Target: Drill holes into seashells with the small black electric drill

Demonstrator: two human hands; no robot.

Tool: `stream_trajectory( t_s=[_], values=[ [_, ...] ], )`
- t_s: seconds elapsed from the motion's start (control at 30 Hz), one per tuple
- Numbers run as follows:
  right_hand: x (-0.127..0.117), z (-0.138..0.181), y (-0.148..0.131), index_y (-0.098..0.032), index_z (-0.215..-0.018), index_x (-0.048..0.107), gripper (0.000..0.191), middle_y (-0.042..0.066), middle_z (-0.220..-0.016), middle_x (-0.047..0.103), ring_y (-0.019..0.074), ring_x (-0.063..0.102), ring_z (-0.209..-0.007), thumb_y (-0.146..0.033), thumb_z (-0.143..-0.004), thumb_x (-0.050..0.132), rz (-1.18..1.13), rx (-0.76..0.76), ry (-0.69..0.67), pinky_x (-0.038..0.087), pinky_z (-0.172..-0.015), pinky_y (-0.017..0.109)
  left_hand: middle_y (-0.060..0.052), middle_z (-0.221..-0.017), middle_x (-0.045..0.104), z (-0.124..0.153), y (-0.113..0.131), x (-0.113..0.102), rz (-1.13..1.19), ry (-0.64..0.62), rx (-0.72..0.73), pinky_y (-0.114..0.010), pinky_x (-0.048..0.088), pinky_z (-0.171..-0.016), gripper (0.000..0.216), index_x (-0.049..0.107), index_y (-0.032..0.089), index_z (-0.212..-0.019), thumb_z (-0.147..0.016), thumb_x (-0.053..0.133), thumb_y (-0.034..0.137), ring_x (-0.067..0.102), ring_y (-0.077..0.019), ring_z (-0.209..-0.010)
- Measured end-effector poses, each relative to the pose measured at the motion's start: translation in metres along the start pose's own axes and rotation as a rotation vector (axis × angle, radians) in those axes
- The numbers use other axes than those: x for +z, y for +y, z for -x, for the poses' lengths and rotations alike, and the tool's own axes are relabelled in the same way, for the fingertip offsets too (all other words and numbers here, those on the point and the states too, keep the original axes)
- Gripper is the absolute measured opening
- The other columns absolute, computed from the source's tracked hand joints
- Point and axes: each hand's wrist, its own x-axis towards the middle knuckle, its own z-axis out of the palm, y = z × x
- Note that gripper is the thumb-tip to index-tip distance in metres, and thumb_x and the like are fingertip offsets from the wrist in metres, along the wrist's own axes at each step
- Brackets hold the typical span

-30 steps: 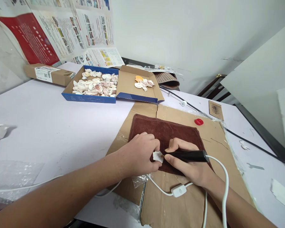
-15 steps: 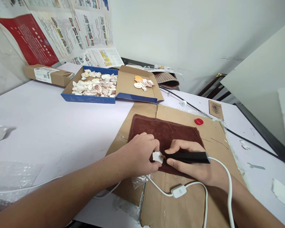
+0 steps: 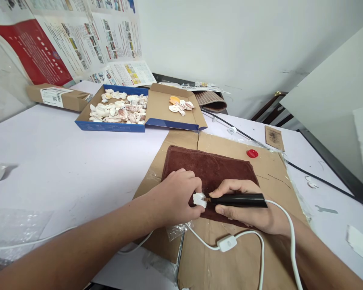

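White shell [image 3: 199, 199] sits over the brown cloth [image 3: 211, 161], on the cardboard [image 3: 220, 268], pinched at its edge between left-hand thumb and fingers. Left hand [image 3: 179, 197]: gripping shell. Right hand [image 3: 256, 217]: wrapped pen-style round the black corded tool [image 3: 242, 200], its tip at the shell's right side — touching or just short, can't tell. White cord [image 3: 291, 237] trails off the tool's rear; inline switch [image 3: 226, 243] lies on the cardboard, on/off not readable. Progress: looks mid-work on this one shell, neither shell nor tool set down; any mark made is too small to see, so how much is left is unclear. Many shells [image 3: 121, 114] lie in the blue box [image 3: 115, 127], a small group [image 3: 181, 106] on its open flap [image 3: 157, 109] — worked or unworked, can't tell.
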Motion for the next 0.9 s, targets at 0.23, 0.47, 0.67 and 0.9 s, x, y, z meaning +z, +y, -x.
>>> stream_trajectory(
  t_s=[0.23,0.47,0.67,0.9],
  values=[
    [-0.001,0.0,0.008,-0.021,-0.101,0.079,0.024,0.001,-0.073,0.069,0.0101,0.055,-0.051,-0.035,-0.083,0.087,-0.192,0.101,-0.062,0.039,-0.043,0.02,-0.001,-0.087,0.058,-0.001,0.0,0.001,0.005,-0.007,-0.007,-0.036,0.044,-0.079,0.026,0.055,0.021,-0.085,-0.082,0.081,0.023,0.057,-0.0239,-0.092],
    [-0.006,0.002,0.008,-0.023,-0.107,0.083,0.024,-0.001,-0.065,0.066,0.0063,0.044,-0.042,-0.035,-0.087,0.084,-0.163,0.123,-0.122,0.033,-0.037,0.019,-0.001,-0.088,0.059,-0.001,-0.001,0.001,0.009,-0.005,-0.016,-0.036,0.044,-0.08,0.024,0.058,0.02,-0.087,-0.083,0.081,0.024,0.056,-0.0238,-0.092],
    [-0.008,0.005,0.006,-0.024,-0.109,0.085,0.021,0.002,-0.073,0.072,0.0096,0.052,-0.051,-0.033,-0.09,0.081,-0.087,0.064,-0.126,0.038,-0.045,0.021,-0.001,-0.088,0.059,0.001,-0.001,0.002,0.015,-0.003,-0.005,-0.036,0.043,-0.079,0.024,0.058,0.02,-0.087,-0.083,0.082,0.023,0.056,-0.0235,-0.092],
    [-0.002,0.004,-0.002,-0.024,-0.108,0.086,0.021,0.004,-0.083,0.078,0.0157,0.068,-0.066,-0.025,-0.088,0.081,0.125,-0.184,-0.088,0.051,-0.058,0.025,0.0,-0.086,0.058,0.0,-0.002,0.002,0.026,0.011,0.0,-0.035,0.042,-0.078,0.024,0.058,0.021,-0.084,-0.082,0.081,0.023,0.055,-0.0227,-0.089]
  ],
)
